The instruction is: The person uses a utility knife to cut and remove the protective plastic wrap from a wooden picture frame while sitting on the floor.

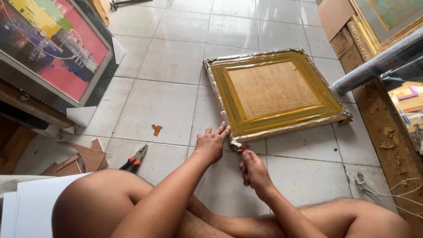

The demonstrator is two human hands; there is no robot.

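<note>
A square wooden frame, back up and wrapped in glossy plastic with yellow tape bands, lies flat on the grey tiled floor, rotated slightly, its near corner toward the person. The left hand presses that corner, fingers spread. The right hand pinches a small red-tipped object, hard to make out. Pliers lie near left.

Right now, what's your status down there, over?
Left hand pressing foil-wrapped square wooden frame at its corner. Right hand gripping small red-tipped tool. Pliers lie apart.

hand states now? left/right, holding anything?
Left hand: open, fingers flat on the corner of the frame.
Right hand: closed on a small red-tipped tool.
</note>
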